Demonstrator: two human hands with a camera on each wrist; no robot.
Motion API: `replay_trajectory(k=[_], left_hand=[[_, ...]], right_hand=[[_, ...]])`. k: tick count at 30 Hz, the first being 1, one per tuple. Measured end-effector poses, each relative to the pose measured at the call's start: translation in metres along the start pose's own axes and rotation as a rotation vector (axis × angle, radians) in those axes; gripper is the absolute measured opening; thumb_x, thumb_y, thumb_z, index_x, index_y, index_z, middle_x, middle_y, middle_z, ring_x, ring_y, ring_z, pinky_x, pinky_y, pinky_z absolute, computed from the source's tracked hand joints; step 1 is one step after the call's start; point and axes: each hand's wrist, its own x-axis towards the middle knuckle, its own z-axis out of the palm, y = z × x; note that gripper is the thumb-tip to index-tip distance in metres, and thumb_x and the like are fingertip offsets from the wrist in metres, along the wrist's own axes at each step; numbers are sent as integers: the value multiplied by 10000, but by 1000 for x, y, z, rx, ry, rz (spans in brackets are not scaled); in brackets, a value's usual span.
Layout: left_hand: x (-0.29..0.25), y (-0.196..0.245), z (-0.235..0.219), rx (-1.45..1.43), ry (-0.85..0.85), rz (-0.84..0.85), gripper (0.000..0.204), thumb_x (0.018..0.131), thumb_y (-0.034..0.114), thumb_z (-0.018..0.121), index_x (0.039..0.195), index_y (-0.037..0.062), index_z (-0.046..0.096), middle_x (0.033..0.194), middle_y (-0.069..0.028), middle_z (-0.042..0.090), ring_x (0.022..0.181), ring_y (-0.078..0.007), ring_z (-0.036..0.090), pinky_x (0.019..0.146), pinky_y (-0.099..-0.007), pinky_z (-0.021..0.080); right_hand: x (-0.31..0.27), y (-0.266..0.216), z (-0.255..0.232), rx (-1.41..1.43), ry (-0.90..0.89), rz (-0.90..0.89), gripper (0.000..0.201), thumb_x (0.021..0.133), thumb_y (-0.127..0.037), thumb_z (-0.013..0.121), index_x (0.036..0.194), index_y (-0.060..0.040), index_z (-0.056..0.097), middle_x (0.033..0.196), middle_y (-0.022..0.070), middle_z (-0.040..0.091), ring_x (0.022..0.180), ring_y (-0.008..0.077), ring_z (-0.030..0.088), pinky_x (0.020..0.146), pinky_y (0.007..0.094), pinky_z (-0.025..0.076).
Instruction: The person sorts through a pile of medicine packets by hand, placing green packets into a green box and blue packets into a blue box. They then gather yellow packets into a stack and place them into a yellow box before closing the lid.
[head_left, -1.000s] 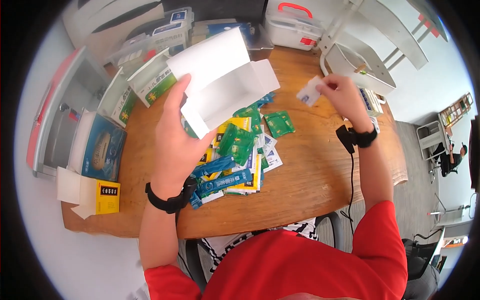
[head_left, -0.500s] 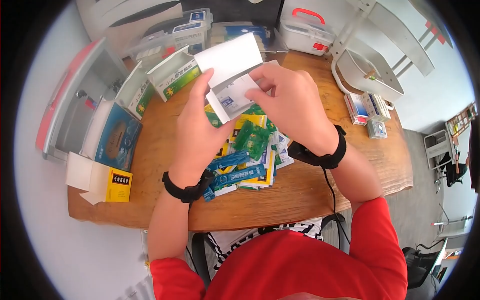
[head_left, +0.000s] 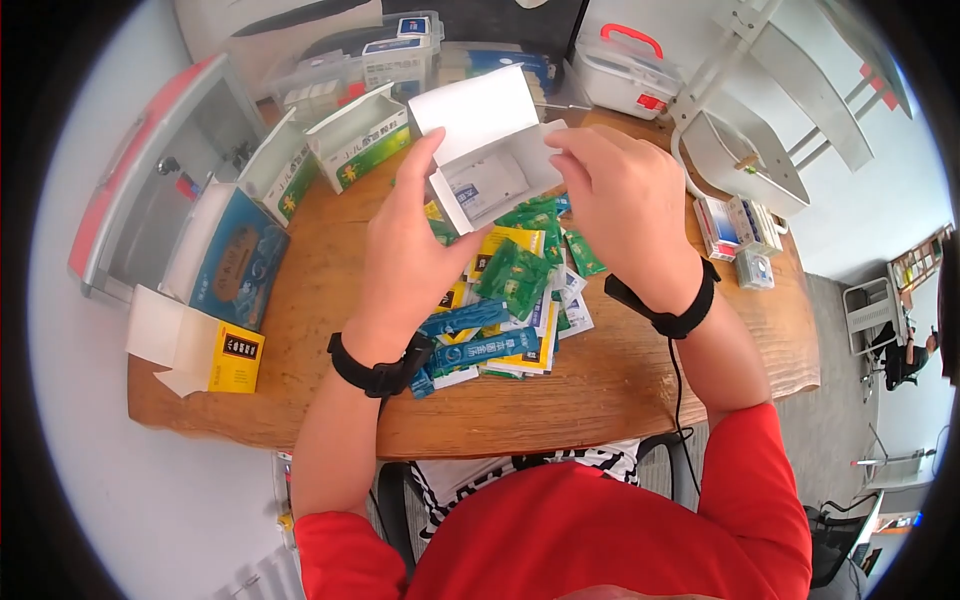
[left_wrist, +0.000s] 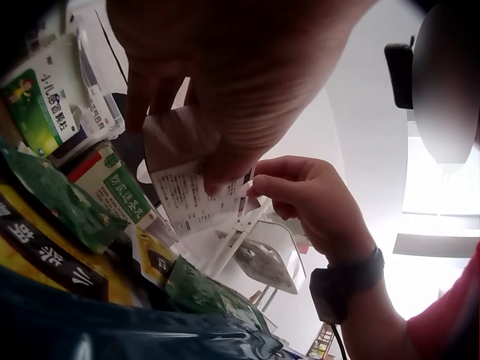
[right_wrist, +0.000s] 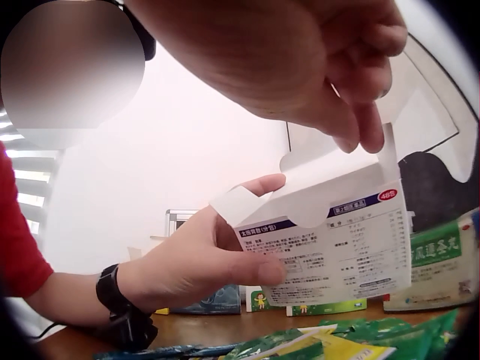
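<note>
An open white box [head_left: 505, 165] is gripped by my left hand [head_left: 405, 250], thumb on one side and fingers on the other. Inside it lies a white packet [head_left: 490, 188] with blue print. My right hand [head_left: 630, 190] is at the box's right end, fingertips by its side flap. In the right wrist view, thumb and forefinger of my right hand [right_wrist: 330, 75] come together at the flap [right_wrist: 386, 146]. Below the box is a pile of sachets: green [head_left: 514, 280], yellow [head_left: 545, 350] and blue [head_left: 485, 347].
Open boxes stand at the left: yellow [head_left: 236, 358], blue [head_left: 240, 275] and green-white ones [head_left: 362, 140]. Behind them is a clear case with a red edge [head_left: 150, 150]. A red-handled case [head_left: 625, 75] stands at the back, small boxes [head_left: 753, 225] at the right.
My right hand has brought the white packet from the right to the box, and the packet now lies inside, released. The view has shifted slightly.
</note>
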Motion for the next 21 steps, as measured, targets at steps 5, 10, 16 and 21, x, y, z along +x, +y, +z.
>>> replay_trajectory(k=[5, 10, 16, 21], left_hand=[[0, -2, -1, 4, 5, -11, 1018, 780, 6, 928, 1636, 122, 388, 1392, -211, 654, 1258, -318, 702, 1056, -423, 590], [4, 2, -3, -209, 88, -72, 966, 794, 45, 936, 1606, 74, 413, 1464, -237, 614, 1314, -321, 660, 1083, -420, 556], [18, 6, -4, -120, 82, -168, 943, 811, 31, 933, 1589, -7, 402, 1495, -205, 558, 1388, -272, 564, 1159, -381, 475], [58, 21, 24, -275, -140, -173, 933, 818, 86, 943, 1578, -12, 412, 1450, -222, 567, 1284, -265, 624, 1053, -369, 541]], right_hand=[[-9, 2, -6, 122, -2, -39, 117, 879, -8, 730, 987, -49, 754, 867, 112, 750, 702, 361, 704, 595, 427, 543], [-28, 18, -37, 272, 109, 324, 133, 924, -72, 796, 1046, -19, 783, 803, 88, 731, 612, 173, 637, 565, 293, 489], [-106, 118, -27, 824, -187, 946, 213, 1043, -198, 718, 1076, 6, 768, 840, 19, 743, 658, 83, 583, 612, 239, 454], [-166, 167, -17, 1409, -273, 1314, 191, 1074, -220, 679, 1114, -41, 733, 926, 6, 716, 704, 78, 563, 657, 235, 457]])
